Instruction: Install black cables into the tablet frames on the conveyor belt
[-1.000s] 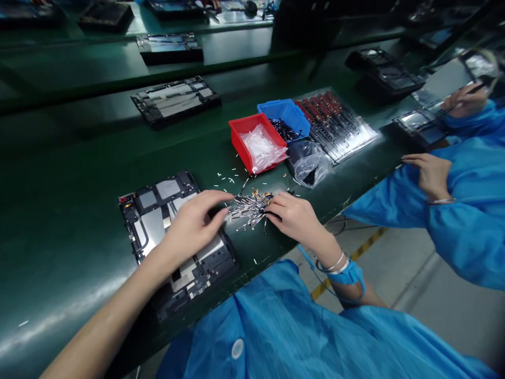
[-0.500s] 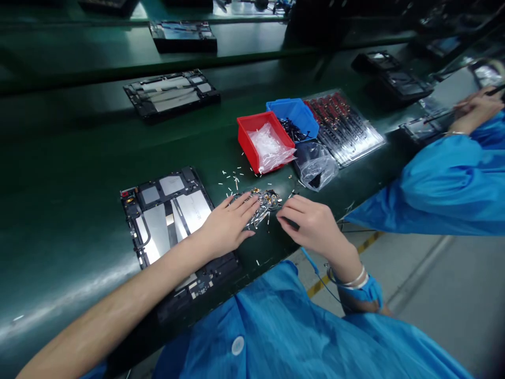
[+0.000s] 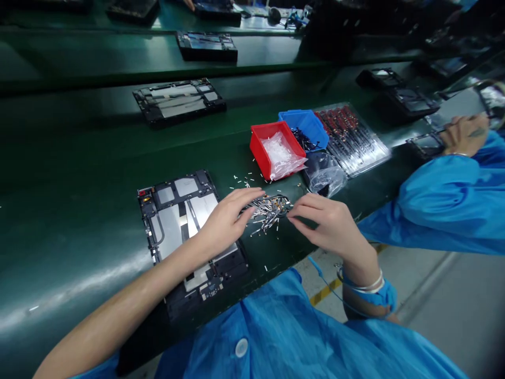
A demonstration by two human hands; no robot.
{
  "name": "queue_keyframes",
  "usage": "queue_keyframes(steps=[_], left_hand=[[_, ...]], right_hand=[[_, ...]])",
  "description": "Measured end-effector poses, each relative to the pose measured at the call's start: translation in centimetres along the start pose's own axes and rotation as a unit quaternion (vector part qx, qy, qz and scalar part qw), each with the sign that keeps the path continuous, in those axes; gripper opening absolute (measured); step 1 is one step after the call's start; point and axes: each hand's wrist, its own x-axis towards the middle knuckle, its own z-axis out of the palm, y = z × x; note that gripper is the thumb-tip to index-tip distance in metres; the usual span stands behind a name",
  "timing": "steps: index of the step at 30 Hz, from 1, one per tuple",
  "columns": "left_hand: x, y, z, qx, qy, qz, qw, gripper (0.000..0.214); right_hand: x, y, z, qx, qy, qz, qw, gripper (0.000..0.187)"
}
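- Silver and black, a loose pile of thin cable-like parts [image 3: 270,213] lies on the green counter [image 3: 98,152], between the person's two hands.
- The left hand [image 3: 226,216] is open, thumb and fingers parted, curved about the left side of the pile.
- The right hand [image 3: 333,221] has thumb and fingertips drawn near each other at the pile's right edge; whether a part is pinched there, I cannot tell.
- An opened flat device [image 3: 168,229] lies left of the pile, partly under the left forearm.
- Small white slips [image 3: 248,184] are scattered just beyond the pile.
- Past them stands a red bin [image 3: 260,157] with a bag of white pieces [image 3: 278,151], beside a blue bin [image 3: 322,138] containing dark parts [image 3: 303,139].
- A clear bag [image 3: 330,175] lies in front of the blue bin.
- To its right, a clear tray [image 3: 373,155] carries rows of red-and-black strips [image 3: 349,129].
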Motion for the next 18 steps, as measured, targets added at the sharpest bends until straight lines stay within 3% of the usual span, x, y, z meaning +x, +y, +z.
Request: queue_keyframes(steps=[4,8,10,13,18], left_hand=[[0.2,0.6,-0.3,-0.096,-0.063,-0.067,0.991,0.025],[0.6,0.6,-0.6,-0.284,-0.137,-0.159,0.936,0.029],[0.7,0.4,-0.7,-0.329,-0.105,-0.170,0.923,0.026],[0.7,0.5,-0.9,-0.330,-0.030,-0.151,0.931,0.022],[0.4,1.1,-0.9,-0.317,0.027,-0.113,0.941,0.021]], right_hand=[[0.7,-0.9,-0.9,0.007,0.074,-0.047,0.996,0.017],[1.9,-1.2,-0.6,-0.062,0.132,-0.066,0.987,0.017],[2.6,-1.5,0.0,-0.080,0.184,-0.060,0.978,0.014],[3.6,-2.2,1.2,-0.065,0.261,-0.045,0.962,0.017],[5.0,-3.3,2.3,0.003,0.272,-0.019,0.962,0.010]])
